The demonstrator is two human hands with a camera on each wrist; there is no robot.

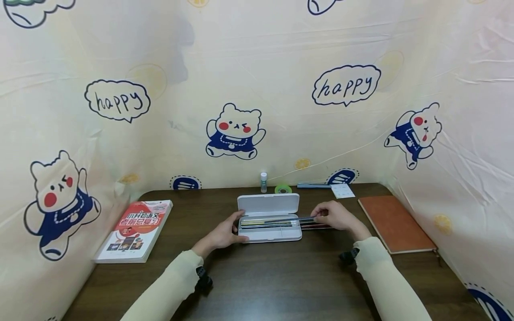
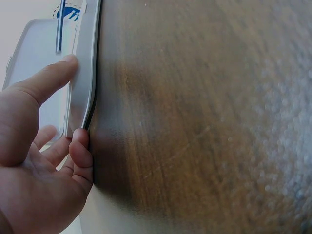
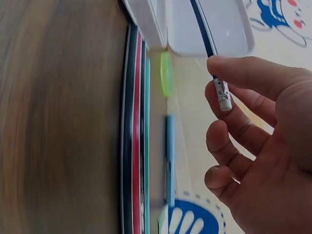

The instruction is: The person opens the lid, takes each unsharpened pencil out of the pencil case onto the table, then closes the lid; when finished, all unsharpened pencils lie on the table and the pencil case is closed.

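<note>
A white pencil case (image 1: 270, 235) lies open in the middle of the dark wooden table (image 1: 273, 281), its lid (image 1: 268, 204) tipped back. Several pencils lie lengthwise inside it. My left hand (image 1: 237, 227) grips the case's left end; in the left wrist view the thumb (image 2: 53, 78) presses the case's rim (image 2: 84, 58) and the fingers (image 2: 80, 153) touch its corner. My right hand (image 1: 319, 217) pinches the eraser end of a dark pencil (image 3: 223, 95) that reaches over the case. More pencils (image 3: 134, 146) lie on the table under that hand.
A red-covered book (image 1: 134, 229) lies at the left, a brown notebook (image 1: 395, 223) at the right. Along the back edge stand a small glue bottle (image 1: 263, 182), a green tape roll (image 1: 283, 189), a blue pen (image 1: 315, 185) and a white card (image 1: 343, 191). Bear-printed cloth walls surround the table.
</note>
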